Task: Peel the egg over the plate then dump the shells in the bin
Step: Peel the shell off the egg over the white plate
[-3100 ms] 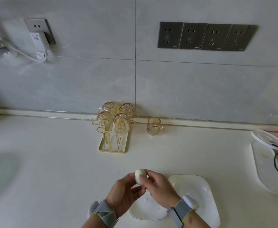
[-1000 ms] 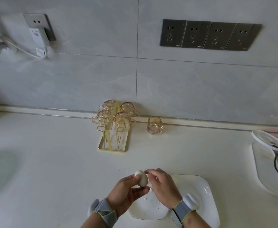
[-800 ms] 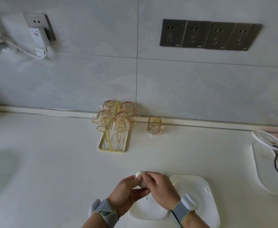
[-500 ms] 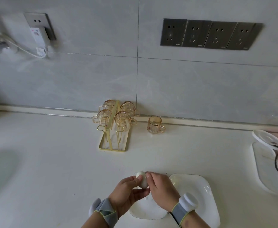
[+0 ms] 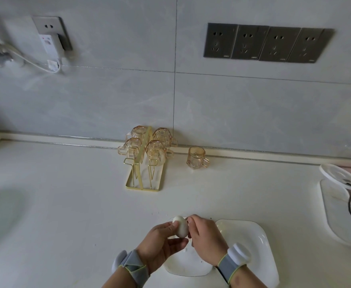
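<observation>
Egg point(image 5: 180, 226) held upright in left hand point(image 5: 162, 246), thumb and fingers closed around its lower half, above the left edge of the plate point(image 5: 253, 242) on the counter point(image 5: 66, 204). Right hand point(image 5: 205, 239) touches the egg's right side, fingertips point(image 5: 190, 220) pinched against it. Upper egg surface smooth and white. Small white flecks lie on the plate under the hands. Each wrist wears a grey band. Cup rack point(image 5: 145, 159) stands well behind, near the wall.
</observation>
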{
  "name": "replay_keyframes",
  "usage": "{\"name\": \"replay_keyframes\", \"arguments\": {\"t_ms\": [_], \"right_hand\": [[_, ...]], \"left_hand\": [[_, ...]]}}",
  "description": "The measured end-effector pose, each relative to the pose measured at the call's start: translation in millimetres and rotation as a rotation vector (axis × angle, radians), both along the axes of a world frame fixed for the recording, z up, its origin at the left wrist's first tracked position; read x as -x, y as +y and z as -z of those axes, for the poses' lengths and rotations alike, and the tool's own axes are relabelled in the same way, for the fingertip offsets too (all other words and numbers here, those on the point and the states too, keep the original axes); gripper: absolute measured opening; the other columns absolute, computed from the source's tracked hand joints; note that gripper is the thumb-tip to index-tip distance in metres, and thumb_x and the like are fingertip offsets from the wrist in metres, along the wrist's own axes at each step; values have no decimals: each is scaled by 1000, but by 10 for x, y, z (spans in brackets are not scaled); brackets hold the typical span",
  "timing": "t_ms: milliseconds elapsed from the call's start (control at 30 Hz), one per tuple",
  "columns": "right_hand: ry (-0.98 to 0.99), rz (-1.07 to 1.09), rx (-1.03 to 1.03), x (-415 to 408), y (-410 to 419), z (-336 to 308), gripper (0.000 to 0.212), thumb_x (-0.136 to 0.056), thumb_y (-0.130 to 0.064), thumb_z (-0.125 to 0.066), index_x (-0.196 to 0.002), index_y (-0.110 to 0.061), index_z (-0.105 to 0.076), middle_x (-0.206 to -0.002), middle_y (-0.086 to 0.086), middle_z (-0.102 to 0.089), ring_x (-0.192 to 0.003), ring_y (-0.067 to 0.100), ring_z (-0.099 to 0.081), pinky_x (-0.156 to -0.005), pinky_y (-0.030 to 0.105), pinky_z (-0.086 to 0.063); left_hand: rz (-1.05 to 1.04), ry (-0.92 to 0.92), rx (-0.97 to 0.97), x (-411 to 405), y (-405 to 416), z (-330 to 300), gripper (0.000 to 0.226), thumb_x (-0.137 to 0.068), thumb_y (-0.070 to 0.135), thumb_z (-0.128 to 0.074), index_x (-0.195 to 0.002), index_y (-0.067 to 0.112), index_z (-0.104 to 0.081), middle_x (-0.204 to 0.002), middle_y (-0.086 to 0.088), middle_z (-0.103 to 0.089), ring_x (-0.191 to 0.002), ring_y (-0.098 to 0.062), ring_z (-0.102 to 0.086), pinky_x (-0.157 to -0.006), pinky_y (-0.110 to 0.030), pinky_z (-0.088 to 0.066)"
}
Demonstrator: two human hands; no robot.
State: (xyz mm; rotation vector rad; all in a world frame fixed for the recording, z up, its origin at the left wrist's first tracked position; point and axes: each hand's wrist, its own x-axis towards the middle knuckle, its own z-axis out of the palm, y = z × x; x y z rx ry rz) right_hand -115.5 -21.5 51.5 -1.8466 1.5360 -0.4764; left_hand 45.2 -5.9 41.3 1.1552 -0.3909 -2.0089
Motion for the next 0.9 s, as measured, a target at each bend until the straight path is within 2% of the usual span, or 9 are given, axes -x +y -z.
{"name": "replay_keyframes", "arguments": {"t_ms": [100,200,267,433,500,600,700,767,900], "right_hand": [[-9,52,18,24,-13,33,29,-102,-21,-39,-93,-14,-65,-70,-2,-63,-70,23,-64,-70,33,-50],[11,90,62,60,-10,92,21,-98,-19,-49,-105,-21,-68,-91,-7,-67,-82,15,-64,-78,30,-51],[13,112,68,87,0,108,18,-94,-15,-55,-101,-27,-67,-99,-12,-60,-81,10,-61,-77,28,-51],[8,108,27,91,-16,117,24,-82,-7,-54,-73,-28,-62,-85,-8,-60,-77,10,-59,-71,28,-51],[-9,110,-6,79,-20,124,19,-85,-14,-53,-74,-22,-67,-81,-4,-65,-77,11,-61,-71,30,-51],[-96,146,-33,74,-28,110,27,-93,-28,-50,-81,-12,-66,-73,5,-67,-73,18,-61,-71,37,-53],[-140,135,-35,50,-21,88,30,-96,-45,-48,-98,-25,-70,-63,-4,-64,-65,8,-59,-68,27,-50],[-149,106,-36,16,-8,73,33,-96,-49,-48,-105,-27,-71,-72,-7,-69,-71,5,-62,-70,22,-49],[-147,79,-9,-9,5,63,32,-100,-38,-45,-87,-20,-69,-76,-6,-71,-75,9,-65,-72,28,-53]], "left_hand": [[-18,12,-13,2,2,-8,31,-96,14,-54,-108,-10,-69,-95,-23,-69,-75,-33,-64,-69,-35,-60],[-52,19,-19,-13,-9,-23,27,-96,12,-54,-106,-8,-68,-88,-21,-69,-72,-33,-64,-64,-36,-60],[-66,18,-18,-27,-18,-32,27,-96,11,-53,-109,-8,-66,-86,-20,-68,-71,-33,-64,-63,-36,-60],[-64,23,-17,-36,-25,-22,27,-95,12,-54,-109,-8,-65,-82,-19,-69,-70,-33,-64,-62,-36,-60],[-56,29,-12,-27,-27,-31,27,-96,12,-52,-108,-7,-65,-83,-19,-71,-71,-33,-64,-63,-36,-60],[-55,31,-11,-25,-33,-50,26,-97,11,-49,-111,-7,-62,-90,-21,-70,-73,-34,-64,-65,-37,-60],[-46,19,-7,-17,-33,-51,29,-98,10,-49,-119,-10,-56,-103,-26,-63,-78,-37,-66,-71,-40,-61],[-20,0,4,12,-25,-49,29,-98,9,-51,-119,-10,-55,-106,-28,-63,-84,-39,-66,-78,-43,-61],[4,-34,13,54,-17,-49,27,-93,11,-58,-112,-8,-57,-104,-29,-63,-90,-42,-66,-85,-46,-59]]}}
